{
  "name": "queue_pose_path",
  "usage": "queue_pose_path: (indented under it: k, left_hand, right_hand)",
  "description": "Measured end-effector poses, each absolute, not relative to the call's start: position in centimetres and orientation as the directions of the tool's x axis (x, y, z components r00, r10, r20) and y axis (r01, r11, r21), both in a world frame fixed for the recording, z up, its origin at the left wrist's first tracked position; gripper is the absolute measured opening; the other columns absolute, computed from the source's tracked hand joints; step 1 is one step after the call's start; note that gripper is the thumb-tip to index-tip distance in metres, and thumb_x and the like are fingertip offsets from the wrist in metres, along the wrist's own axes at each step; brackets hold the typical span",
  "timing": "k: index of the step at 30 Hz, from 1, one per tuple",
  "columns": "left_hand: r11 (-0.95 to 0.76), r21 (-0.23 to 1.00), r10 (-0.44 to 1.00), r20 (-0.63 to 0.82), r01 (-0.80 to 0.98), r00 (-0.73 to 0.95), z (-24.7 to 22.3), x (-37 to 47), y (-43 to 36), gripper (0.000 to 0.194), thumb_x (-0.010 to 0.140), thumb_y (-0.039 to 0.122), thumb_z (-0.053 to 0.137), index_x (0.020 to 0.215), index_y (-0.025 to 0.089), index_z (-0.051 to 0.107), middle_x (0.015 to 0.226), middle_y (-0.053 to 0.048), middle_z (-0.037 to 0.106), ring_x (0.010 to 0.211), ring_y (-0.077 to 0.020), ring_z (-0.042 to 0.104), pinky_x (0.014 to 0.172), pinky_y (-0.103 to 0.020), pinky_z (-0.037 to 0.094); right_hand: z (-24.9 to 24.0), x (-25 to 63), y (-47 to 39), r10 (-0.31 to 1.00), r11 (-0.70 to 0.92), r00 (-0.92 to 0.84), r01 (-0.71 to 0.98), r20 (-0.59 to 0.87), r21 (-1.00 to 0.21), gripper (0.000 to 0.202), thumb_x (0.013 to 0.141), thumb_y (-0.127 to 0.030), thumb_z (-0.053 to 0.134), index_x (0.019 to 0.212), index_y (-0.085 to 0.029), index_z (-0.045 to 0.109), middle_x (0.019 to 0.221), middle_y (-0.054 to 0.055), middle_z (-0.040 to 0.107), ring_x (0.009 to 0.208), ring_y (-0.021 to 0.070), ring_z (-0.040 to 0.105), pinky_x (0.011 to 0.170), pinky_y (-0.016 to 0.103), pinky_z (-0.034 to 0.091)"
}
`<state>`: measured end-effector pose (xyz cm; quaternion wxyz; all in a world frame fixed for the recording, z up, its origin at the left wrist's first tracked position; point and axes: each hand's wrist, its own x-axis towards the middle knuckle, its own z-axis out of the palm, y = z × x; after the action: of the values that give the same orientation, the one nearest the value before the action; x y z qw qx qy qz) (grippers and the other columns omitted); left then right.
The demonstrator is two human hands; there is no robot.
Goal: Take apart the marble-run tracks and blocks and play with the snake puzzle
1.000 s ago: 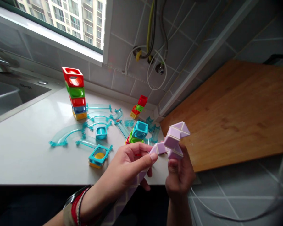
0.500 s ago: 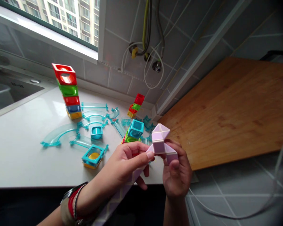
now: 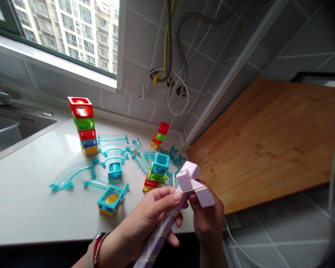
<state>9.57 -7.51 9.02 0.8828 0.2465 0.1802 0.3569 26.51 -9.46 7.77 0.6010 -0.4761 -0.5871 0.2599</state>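
Note:
A pale lilac snake puzzle [image 3: 162, 227] made of jointed wedge segments lies across both hands. Its long straight part slants down toward the bottom edge, and its far end is folded into a compact cluster. My left hand [image 3: 153, 208] pinches the straight part just below the folded end, thumb on top, with its lower fingers loosely curled beneath. My right hand [image 3: 209, 216] is closed on the folded end from the right, its thumb at the lower wedge; some of its fingers are hidden behind the puzzle.
On the white counter [image 3: 25, 204] stand a tall block tower [image 3: 86, 128], a shorter tower [image 3: 159, 163] and a small stack [image 3: 160, 136]. Clear blue track pieces [image 3: 72, 176] and a blue-yellow block [image 3: 110, 201] lie around. A wooden board [image 3: 279, 145] leans at right; a sink [image 3: 5, 130] is left.
The folded end of the snake puzzle has turned, showing its wedges at a different angle. My right hand has rotated with it. The whole view has shifted, so the counter sits lower.

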Motion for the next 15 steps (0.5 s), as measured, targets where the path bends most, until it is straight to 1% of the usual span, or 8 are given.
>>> queue_pose_path:
  k: [2,4,7,9,11,13,15]
  left_hand:
    - [0.581,0.616,0.743,-0.134,-0.532,0.656,8.9,9.6,-7.5,0.032,0.085,0.04,0.083,0.094,0.013,0.069,0.082,-0.002,0.057,0.068,-0.0107,0.056,0.044,-0.017,0.058]
    - [0.548,0.647,0.764,-0.129,-0.531,0.632,8.8,9.7,-7.6,0.033,0.084,0.04,0.085,0.095,0.014,0.068,0.079,-0.001,0.058,0.067,-0.0107,0.054,0.045,-0.017,0.057]
    - [0.459,0.691,0.833,-0.117,-0.558,0.541,8.7,10.0,-7.8,0.037,0.08,0.037,0.089,0.098,0.016,0.065,0.087,-0.002,0.066,0.074,-0.0122,0.06,0.059,-0.022,0.06]
    - [0.39,0.74,0.871,-0.105,-0.548,0.479,8.6,10.3,-7.9,0.039,0.08,0.038,0.089,0.101,0.016,0.065,0.092,-0.004,0.07,0.08,-0.0149,0.064,0.066,-0.025,0.061]
    - [0.311,0.802,0.898,-0.072,-0.51,0.433,8.5,10.4,-8.0,0.038,0.083,0.041,0.086,0.104,0.015,0.067,0.093,-0.005,0.072,0.083,-0.0174,0.066,0.068,-0.027,0.06]
    - [0.182,0.861,0.931,0.003,-0.475,0.364,8.5,10.5,-8.0,0.035,0.085,0.039,0.085,0.105,0.015,0.07,0.099,-0.007,0.075,0.09,-0.019,0.068,0.077,-0.028,0.059]
    - [0.096,0.882,0.948,0.06,-0.46,0.313,8.6,10.4,-8.1,0.031,0.086,0.036,0.084,0.105,0.015,0.072,0.104,-0.008,0.076,0.095,-0.0191,0.069,0.085,-0.028,0.057]
  right_hand:
    - [7.5,26.4,-9.4,0.88,0.389,0.191,0.237,0.435,-0.89,0.022,0.091,-0.035,0.076,0.108,-0.022,0.074,0.089,0.004,0.072,0.074,0.0205,0.068,0.062,0.028,0.054]
    - [7.2,26.0,-9.4,0.876,0.382,0.23,0.208,0.424,-0.901,0.02,0.091,-0.037,0.076,0.103,-0.022,0.073,0.088,0.003,0.072,0.072,0.0204,0.068,0.061,0.028,0.053]
    - [6.8,25.3,-9.2,0.868,0.395,0.257,0.163,0.426,-0.904,0.02,0.091,-0.04,0.075,0.092,-0.02,0.072,0.077,0.002,0.068,0.064,0.0189,0.065,0.056,0.027,0.051]
    - [6.6,24.9,-9.1,0.87,0.385,0.272,0.148,0.412,-0.911,0.02,0.092,-0.04,0.075,0.091,-0.02,0.073,0.073,0.001,0.068,0.062,0.0179,0.064,0.056,0.026,0.051]
    - [6.4,24.6,-9.1,0.871,0.372,0.296,0.125,0.392,-0.92,0.018,0.093,-0.038,0.075,0.092,-0.02,0.074,0.074,0.001,0.07,0.065,0.0175,0.065,0.058,0.026,0.052]
    - [6.2,24.4,-9.1,0.861,0.384,0.325,0.088,0.391,-0.919,0.017,0.093,-0.037,0.075,0.093,-0.02,0.075,0.077,0.001,0.072,0.068,0.0173,0.067,0.061,0.025,0.053]
    - [6.0,24.3,-9.1,0.852,0.414,0.328,0.058,0.408,-0.909,0.019,0.093,-0.039,0.075,0.096,-0.02,0.076,0.08,0.002,0.073,0.07,0.0179,0.069,0.062,0.025,0.054]
